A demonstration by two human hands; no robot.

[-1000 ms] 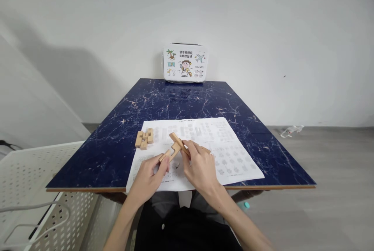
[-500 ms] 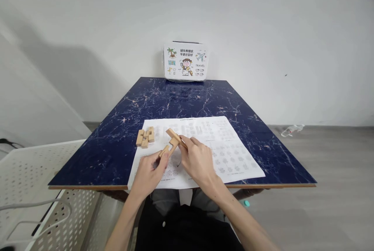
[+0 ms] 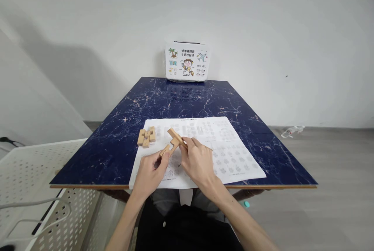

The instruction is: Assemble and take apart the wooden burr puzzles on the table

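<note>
My left hand (image 3: 152, 171) pinches the lower end of a notched wooden puzzle block (image 3: 174, 143). My right hand (image 3: 199, 161) grips a longer wooden puzzle stick (image 3: 173, 133), which slants across the top end of the notched block. The two pieces touch; whether they interlock I cannot tell. Both are held above a printed instruction sheet (image 3: 233, 142). To the left, a group of notched wooden blocks (image 3: 146, 136) rests at the sheet's left edge. My right fingers hide part of the stick.
The sheet lies on a dark blue marble-patterned table (image 3: 187, 101). A white printed case (image 3: 187, 62) stands at the table's far edge against the wall. A white perforated basket (image 3: 73, 208) with a cable is at the left. On the floor lies a clear plastic item (image 3: 292, 131).
The view has shifted very slightly. Both hands keep the same grip on the wooden pieces, and the group of blocks has stayed in place.
</note>
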